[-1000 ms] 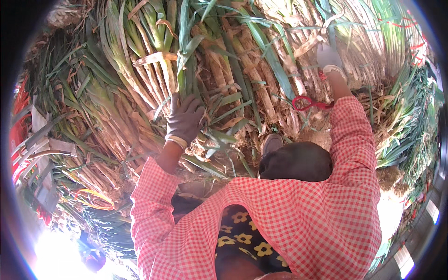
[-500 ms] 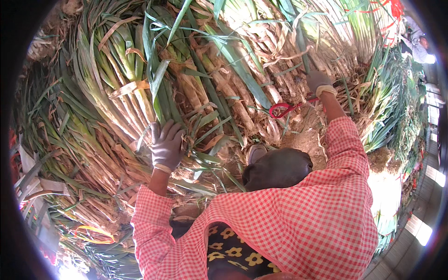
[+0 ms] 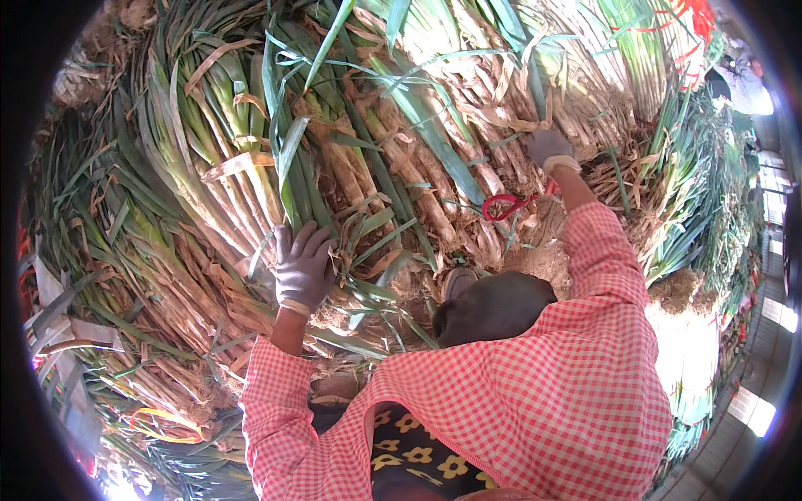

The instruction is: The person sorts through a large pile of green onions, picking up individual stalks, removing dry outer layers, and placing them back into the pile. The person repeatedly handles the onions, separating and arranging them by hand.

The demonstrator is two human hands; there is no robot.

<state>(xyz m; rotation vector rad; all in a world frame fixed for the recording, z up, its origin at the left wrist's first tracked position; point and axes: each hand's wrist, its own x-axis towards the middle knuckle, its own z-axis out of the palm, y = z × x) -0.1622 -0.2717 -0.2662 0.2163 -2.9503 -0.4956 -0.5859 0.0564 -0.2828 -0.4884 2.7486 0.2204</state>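
Observation:
Long green onions (image 3: 242, 188) with pale stalks and green leaves lie in a thick heap before me. My left hand (image 3: 304, 267), in a grey glove, rests on the lower stalks with its fingers spread. Farther off to the right, my gloved right hand (image 3: 551, 149) touches the root ends of other stalks; its fingertips are hidden, so their grip does not show. A looped red strap (image 3: 501, 207) lies just to the near left of that hand, its other end running toward the wrist.
Dark-clad knee (image 3: 494, 309) and a shoe (image 3: 458, 282) stand between my arms. More onions (image 3: 697, 200) are stacked at the right. An orange-yellow band (image 3: 167, 424) lies at the lower left, and red ties (image 3: 693, 42) hang at the upper right. Another person (image 3: 743, 83) is at the far right.
My right hand has moved left along the root ends. My left hand has shifted slightly right and nearer, still with fingers spread. The red strap has barely moved.

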